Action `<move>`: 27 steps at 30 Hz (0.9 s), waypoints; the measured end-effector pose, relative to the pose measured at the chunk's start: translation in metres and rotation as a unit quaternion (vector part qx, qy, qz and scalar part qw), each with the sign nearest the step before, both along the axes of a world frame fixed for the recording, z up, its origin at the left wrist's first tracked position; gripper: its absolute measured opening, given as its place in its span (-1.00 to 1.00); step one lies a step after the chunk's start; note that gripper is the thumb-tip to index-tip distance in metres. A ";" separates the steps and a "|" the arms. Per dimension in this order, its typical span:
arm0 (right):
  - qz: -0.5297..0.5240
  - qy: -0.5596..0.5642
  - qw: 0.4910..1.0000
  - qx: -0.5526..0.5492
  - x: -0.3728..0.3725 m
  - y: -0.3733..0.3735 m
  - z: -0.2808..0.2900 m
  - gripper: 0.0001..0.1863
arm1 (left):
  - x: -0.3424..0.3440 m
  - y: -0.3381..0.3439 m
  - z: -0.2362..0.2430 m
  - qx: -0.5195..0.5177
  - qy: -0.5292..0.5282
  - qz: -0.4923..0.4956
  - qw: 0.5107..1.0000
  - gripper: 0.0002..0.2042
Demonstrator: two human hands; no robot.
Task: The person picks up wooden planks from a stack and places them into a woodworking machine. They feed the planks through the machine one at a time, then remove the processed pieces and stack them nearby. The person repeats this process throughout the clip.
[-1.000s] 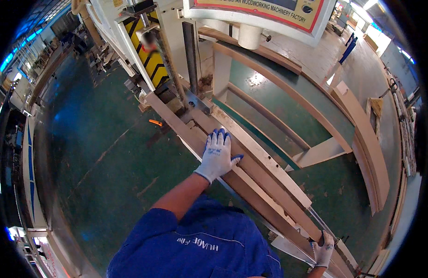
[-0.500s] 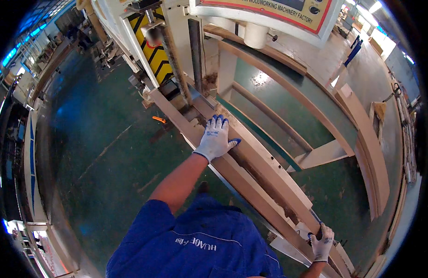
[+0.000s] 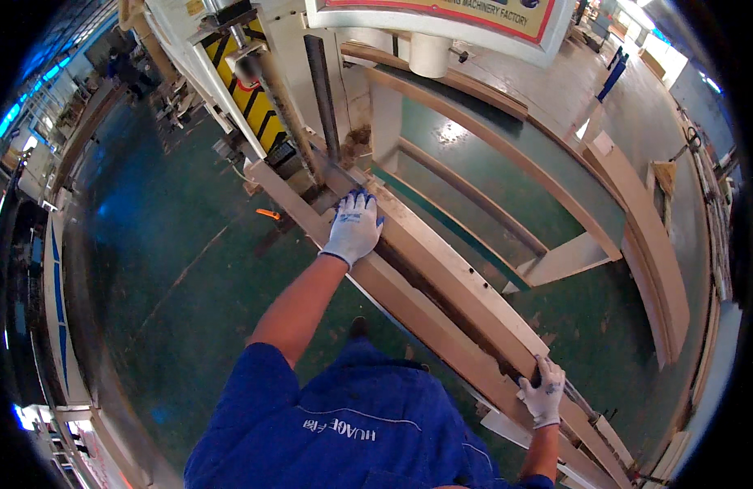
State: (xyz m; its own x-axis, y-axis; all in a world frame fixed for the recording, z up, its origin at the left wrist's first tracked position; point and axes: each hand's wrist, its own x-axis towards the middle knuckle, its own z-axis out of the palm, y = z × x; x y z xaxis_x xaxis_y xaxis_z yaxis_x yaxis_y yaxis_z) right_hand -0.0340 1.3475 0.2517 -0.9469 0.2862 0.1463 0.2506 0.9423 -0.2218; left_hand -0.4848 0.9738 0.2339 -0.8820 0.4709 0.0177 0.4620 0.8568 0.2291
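Best to press the board (image 3: 454,300), lying diagonally from centre to lower right, evenly along the pale fence (image 3: 446,251), fingertips clear of the machine (image 3: 176,37) at upper left. Left hand (image 3: 354,226) laid flat, fingers nearly together, touching the board's upper end; right hand (image 3: 544,394) curved over its lower stretch, thumb apart, too small to tell whether clamping.

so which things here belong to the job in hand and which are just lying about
Likely in the job:
- left hand and right hand, on the long brown board
- pale fence alongside

Apparently lying about:
- small orange item on the floor
- curved boards at right
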 end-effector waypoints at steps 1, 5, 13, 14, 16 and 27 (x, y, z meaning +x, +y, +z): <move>-0.010 -0.015 1.000 -0.020 -0.009 -0.004 -0.006 -0.26 | -0.001 0.001 0.002 -0.004 -0.012 0.001 1.000 -0.28; -0.023 -0.022 0.998 -0.055 -0.059 -0.043 -0.010 -0.25 | 0.007 0.002 0.001 0.031 0.009 0.048 0.998 -0.30; -0.040 -0.029 0.998 -0.034 -0.067 -0.057 0.010 -0.26 | 0.016 0.001 0.019 0.022 -0.027 0.049 0.998 -0.26; -0.039 -0.028 0.997 -0.053 -0.066 -0.059 0.013 -0.24 | 0.015 0.000 0.024 0.015 -0.031 0.052 0.998 -0.26; -0.086 -0.052 0.991 -0.087 -0.056 -0.059 0.015 -0.24 | 0.009 -0.003 0.003 0.018 0.030 0.045 0.998 -0.26; -0.157 -0.025 0.985 -0.073 0.011 -0.022 -0.029 -0.25 | 0.011 0.005 0.002 0.037 0.020 0.081 0.996 -0.22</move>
